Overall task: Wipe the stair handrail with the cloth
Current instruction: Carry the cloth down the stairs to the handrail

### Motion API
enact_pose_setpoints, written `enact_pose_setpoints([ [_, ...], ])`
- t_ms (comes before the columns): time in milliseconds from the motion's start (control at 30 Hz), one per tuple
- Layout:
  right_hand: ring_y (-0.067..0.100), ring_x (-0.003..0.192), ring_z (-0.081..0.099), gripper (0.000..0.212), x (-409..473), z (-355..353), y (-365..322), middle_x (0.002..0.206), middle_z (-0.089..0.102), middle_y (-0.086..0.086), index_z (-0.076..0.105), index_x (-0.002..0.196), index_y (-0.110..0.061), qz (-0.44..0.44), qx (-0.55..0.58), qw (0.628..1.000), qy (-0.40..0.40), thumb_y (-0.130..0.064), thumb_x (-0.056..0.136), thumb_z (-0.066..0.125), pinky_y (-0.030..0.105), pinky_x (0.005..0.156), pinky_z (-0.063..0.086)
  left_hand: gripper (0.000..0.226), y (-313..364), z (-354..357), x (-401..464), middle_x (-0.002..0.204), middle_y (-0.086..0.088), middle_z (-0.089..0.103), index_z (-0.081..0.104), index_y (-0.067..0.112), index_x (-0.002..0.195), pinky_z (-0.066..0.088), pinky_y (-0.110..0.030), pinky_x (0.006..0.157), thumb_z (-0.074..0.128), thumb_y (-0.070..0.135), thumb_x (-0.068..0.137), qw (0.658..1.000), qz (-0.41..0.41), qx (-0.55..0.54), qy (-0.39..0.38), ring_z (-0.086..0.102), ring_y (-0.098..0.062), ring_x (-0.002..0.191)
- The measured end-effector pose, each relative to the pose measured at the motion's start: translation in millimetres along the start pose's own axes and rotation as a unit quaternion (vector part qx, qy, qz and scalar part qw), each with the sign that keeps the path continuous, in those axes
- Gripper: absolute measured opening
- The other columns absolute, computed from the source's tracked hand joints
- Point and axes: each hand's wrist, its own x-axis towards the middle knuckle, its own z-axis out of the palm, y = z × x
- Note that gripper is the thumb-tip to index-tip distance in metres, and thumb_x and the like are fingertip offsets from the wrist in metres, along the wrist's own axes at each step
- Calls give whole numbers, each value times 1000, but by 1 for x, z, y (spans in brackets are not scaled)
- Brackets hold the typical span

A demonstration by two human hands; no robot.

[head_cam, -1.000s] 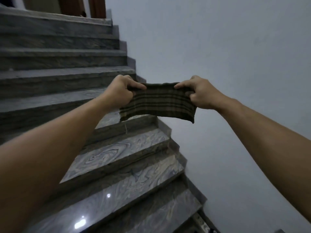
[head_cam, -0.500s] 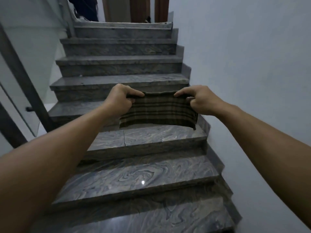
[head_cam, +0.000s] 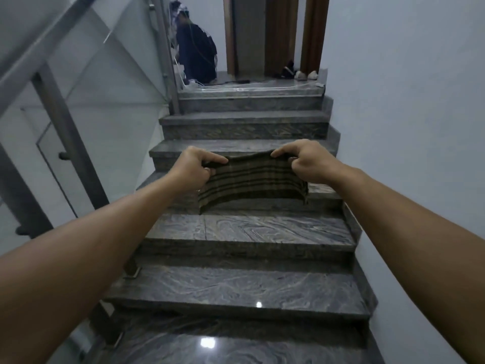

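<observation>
A brown plaid cloth (head_cam: 252, 181) hangs stretched between both hands, out in front of me over the steps. My left hand (head_cam: 195, 166) pinches its left top corner and my right hand (head_cam: 305, 162) pinches its right top corner. The metal stair handrail (head_cam: 46, 46) slopes up along the far left, well away from the cloth and both hands. Its grey posts (head_cam: 67, 135) and glass panels stand beneath it.
Grey marbled stairs (head_cam: 249, 282) climb ahead to a landing. A plain wall (head_cam: 406, 127) closes the right side. At the top a person in dark clothes (head_cam: 195, 51) crouches beside white cables, with wooden door frames (head_cam: 275, 35) and shoes (head_cam: 305, 74) behind.
My view has swung left, bringing the handrail, posts, glass panels and top landing into sight. Both hands still hold the cloth stretched the same way.
</observation>
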Motion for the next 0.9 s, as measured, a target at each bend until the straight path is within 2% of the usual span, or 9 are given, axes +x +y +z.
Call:
enact_pose_setpoints([
  [133,23,114,49,50,50,-10,-29,127,54,5,63,119,-28,-27,-4,1000,-13,-1,83,43,35,92,44,34,-4,-40,27,113,0,61,67,14,116,45,-22,87,55,-2,89,999,-15,1,34,51,-10,98],
  [267,24,108,48,42,106,-2,-57,113,49,1,61,119,-31,-58,-12,998,-4,-8,87,46,41,93,46,36,-33,-71,59,122,-6,62,67,16,117,48,-30,94,55,-2,88,997,-30,8,74,53,-15,102],
  [433,13,92,48,48,190,17,-94,108,48,0,61,120,-28,-86,-5,996,8,3,86,48,37,89,50,39,-80,-115,117,119,-6,60,67,16,114,45,-20,87,56,-7,84,991,-41,9,123,57,-19,105],
  [600,25,102,50,46,286,19,-130,104,49,3,64,117,-29,-94,-21,995,32,1,85,48,42,94,48,43,-113,-169,188,115,-7,59,69,15,111,44,-20,90,50,-11,83,988,-56,-6,141,57,-20,103],
  [733,26,100,50,43,344,9,-150,100,48,2,64,115,-31,-91,-24,994,50,-3,88,48,39,90,46,46,-130,-204,241,112,-5,62,71,20,109,50,-21,80,49,-10,83,986,-75,-19,148,59,-23,102],
  [833,26,100,49,46,383,0,-159,101,47,2,65,113,-31,-85,3,996,40,1,87,45,42,93,47,46,-135,-224,277,114,-5,65,72,19,106,49,-22,90,47,-11,83,983,-83,-40,160,60,-23,106],
  [900,26,100,48,47,411,-2,-159,100,45,2,65,113,-29,-86,17,995,36,2,86,44,42,93,47,46,-138,-234,303,116,-5,65,72,18,106,48,-22,92,47,-12,83,981,-88,-52,167,60,-21,107],
])
